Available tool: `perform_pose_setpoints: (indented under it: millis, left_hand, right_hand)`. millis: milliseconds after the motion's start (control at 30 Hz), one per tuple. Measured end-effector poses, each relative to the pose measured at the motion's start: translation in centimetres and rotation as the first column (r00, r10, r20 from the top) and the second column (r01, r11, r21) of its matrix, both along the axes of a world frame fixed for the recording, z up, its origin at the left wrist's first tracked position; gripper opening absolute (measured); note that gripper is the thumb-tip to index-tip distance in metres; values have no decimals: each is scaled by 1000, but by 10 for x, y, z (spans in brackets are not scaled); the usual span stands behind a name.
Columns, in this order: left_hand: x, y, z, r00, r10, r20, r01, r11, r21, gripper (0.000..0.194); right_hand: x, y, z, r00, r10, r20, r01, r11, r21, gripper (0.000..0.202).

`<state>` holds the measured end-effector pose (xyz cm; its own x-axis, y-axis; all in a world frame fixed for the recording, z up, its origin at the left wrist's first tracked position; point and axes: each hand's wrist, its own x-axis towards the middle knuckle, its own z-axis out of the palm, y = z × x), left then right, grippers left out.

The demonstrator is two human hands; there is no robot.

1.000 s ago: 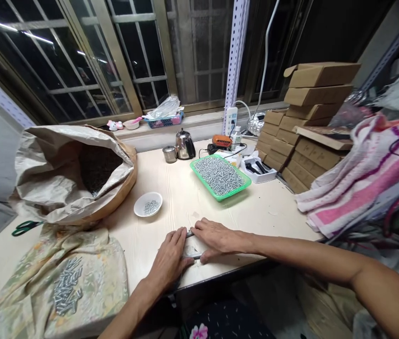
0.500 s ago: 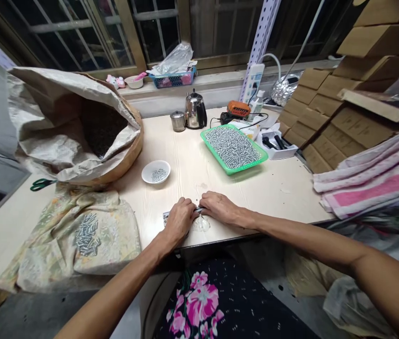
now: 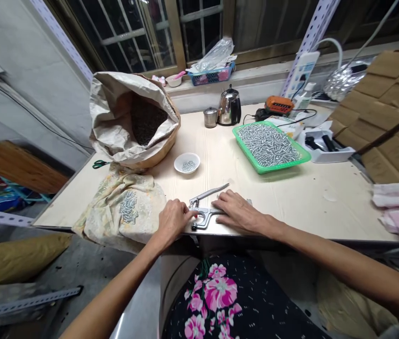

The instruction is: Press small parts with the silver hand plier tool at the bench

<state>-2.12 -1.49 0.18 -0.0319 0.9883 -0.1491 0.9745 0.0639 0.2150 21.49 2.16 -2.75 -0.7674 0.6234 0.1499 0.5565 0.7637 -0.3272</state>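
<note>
Silver hand-press pliers (image 3: 206,214) with a C-shaped jaw, a spring and a raised lever handle lie at the table's front edge. My right hand (image 3: 236,211) is closed over the lower handle, with the lever standing apart from it. My left hand (image 3: 174,217) has its fingers curled at the jaw, its thumb by a small red spot; whatever it pinches is too small to make out. A white bowl (image 3: 187,170) holding small metal pins stands beyond. More metal pins (image 3: 128,207) lie on a patterned cloth (image 3: 150,194) to the left.
A green tray (image 3: 284,166) full of metal pins sits at the right, beside a white box (image 3: 337,157). The large open sack (image 3: 105,125) stands at the left, near scissors (image 3: 100,164). A kettle (image 3: 229,108) and metal cup (image 3: 210,117) are at the back; cartons (image 3: 379,117) are stacked right.
My view has turned left. The pliers, mostly covered by my hands before, now show with their lever raised. My hands have moved slightly apart, and the left is at the jaw.
</note>
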Motion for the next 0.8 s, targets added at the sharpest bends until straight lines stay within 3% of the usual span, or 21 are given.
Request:
perform_pose_setpoints:
  millis: [100,200,267,367,500,600,700,800]
  left_hand:
    - [11,1,-10,999,20,48,-15,996,-89,26]
    - [9,3,-16,989,-58,138,44,994,102,18]
    - [2,1,-18,971,-101,218,40,963,265,19]
    - [-7,-4,-22,941,-204,269,91,921,380,19]
    - [-5,-11,-37,885,-456,92,402,850,341,20]
    - [-1,-6,-46,855,-516,-58,508,808,300,21]
    - [-2,18,-37,884,-458,-90,455,803,386,23]
    - [-3,55,-2,931,-355,-86,348,790,505,23]
  right_hand:
    - [-8,-2,-9,999,-24,-26,23,1000,-16,13]
    - [-5,0,-14,990,-39,-133,33,998,-48,17]
    - [2,4,-14,972,-60,-226,47,997,-63,17]
    - [16,10,-13,933,-106,-343,88,994,-69,15]
    - [31,18,-17,879,-193,-436,184,981,-64,13]
    - [36,18,-24,856,-231,-463,230,971,-59,12]
    - [37,15,-28,846,-254,-469,252,965,-68,13]
    - [35,12,-29,853,-261,-453,253,964,-79,15]
